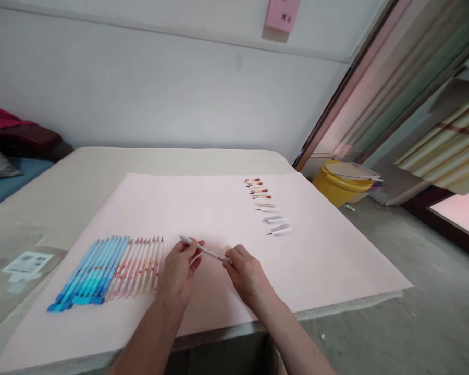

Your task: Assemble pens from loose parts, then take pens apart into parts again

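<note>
Both of my hands hold one thin white pen (205, 250) just above a pale pink sheet (219, 219). My left hand (180, 271) pinches the pen near its far end, fingers closed. My right hand (247, 273) pinches the near end, fingers closed too. To the left of my left hand lies a tidy row of several pens (109, 268), blue ones on the left and white-and-pink ones on the right. Farther off, to the right, a column of several small pen parts (268, 205) lies on the sheet.
The sheet covers a beige table (82, 166) that stands against a white wall. A printed label (27, 262) lies on the table's left side. A yellow bucket (338, 182) stands on the floor at the right. Dark cushions (11, 138) lie at the far left.
</note>
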{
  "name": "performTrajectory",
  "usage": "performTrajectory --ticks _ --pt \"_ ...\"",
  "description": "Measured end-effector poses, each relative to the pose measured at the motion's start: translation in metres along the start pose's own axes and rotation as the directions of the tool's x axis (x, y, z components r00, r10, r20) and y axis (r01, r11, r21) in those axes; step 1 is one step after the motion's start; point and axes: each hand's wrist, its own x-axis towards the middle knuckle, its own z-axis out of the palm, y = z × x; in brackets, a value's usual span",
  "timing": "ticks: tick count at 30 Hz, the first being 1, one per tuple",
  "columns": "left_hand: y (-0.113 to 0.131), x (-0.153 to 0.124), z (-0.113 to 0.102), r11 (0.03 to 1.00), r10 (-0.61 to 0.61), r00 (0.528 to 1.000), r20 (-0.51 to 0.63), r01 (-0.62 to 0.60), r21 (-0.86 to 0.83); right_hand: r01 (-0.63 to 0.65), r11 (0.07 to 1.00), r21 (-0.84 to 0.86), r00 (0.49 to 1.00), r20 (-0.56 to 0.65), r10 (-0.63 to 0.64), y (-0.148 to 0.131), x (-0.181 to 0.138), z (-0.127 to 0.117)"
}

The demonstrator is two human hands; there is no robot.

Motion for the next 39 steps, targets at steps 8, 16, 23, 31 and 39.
performTrajectory --ticks 8,16,23,31,39 --pt "0.000 -0.004 0.000 0.999 -0.049 0.998 0.040 0.048 0.025 -0.011 0.998 0.064 0.997 -0.072 0.016 -0.001 0.001 0.003" --pt "0.000 -0.005 0.001 0.999 -0.005 0.996 0.087 0.001 0.047 -0.002 0.994 0.111 0.996 -0.090 0.012 -0.002 0.000 -0.003" --pt "0.002 -0.006 0.000 0.996 0.051 0.986 0.157 -0.061 0.059 -0.262 0.790 0.554 0.963 0.091 0.255 -0.005 0.003 0.007" --pt "-0.001 -0.005 0.001 0.996 0.035 0.989 0.140 -0.046 0.074 -0.214 0.877 0.430 0.963 -0.057 0.262 -0.013 0.000 0.014" --pt "-0.003 -0.009 0.001 0.986 0.059 0.968 0.242 -0.094 0.134 -0.217 0.921 0.323 0.968 -0.051 0.245 -0.015 -0.001 0.018"
